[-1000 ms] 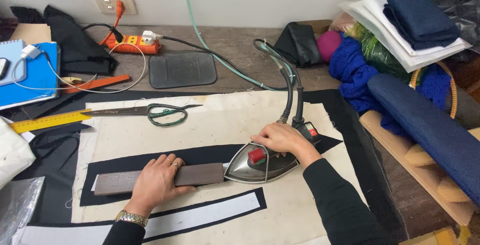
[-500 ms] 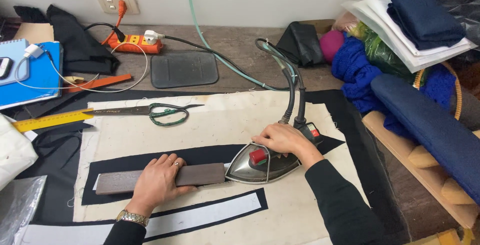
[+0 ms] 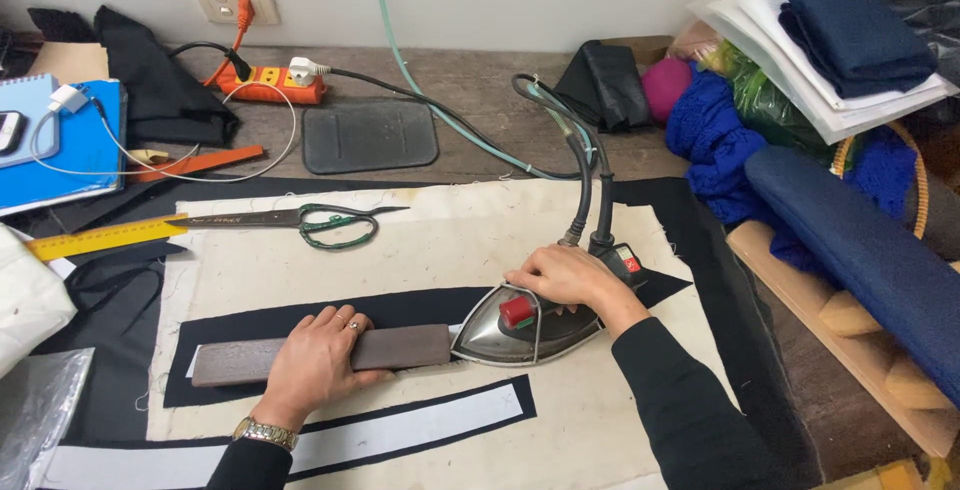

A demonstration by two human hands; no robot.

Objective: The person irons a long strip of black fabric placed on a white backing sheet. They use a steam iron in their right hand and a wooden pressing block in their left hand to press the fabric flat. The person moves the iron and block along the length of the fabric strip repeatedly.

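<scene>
A steam iron (image 3: 530, 325) sits at centre frame on a black fabric strip (image 3: 300, 325), gripped by the right hand (image 3: 565, 280). The left hand (image 3: 318, 360) lies flat, fingers together, on a wooden block (image 3: 400, 347), apparently touching the iron's tip. Green-handled scissors (image 3: 300, 220) lie upper left.

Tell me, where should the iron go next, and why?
Probably a short slide leftward along the long dark fabric strip. The right hand holds the shiny metal steam iron with its nose touching the flat brown wooden block that the left hand presses onto the strip, so the block should likely shift left first.
</scene>
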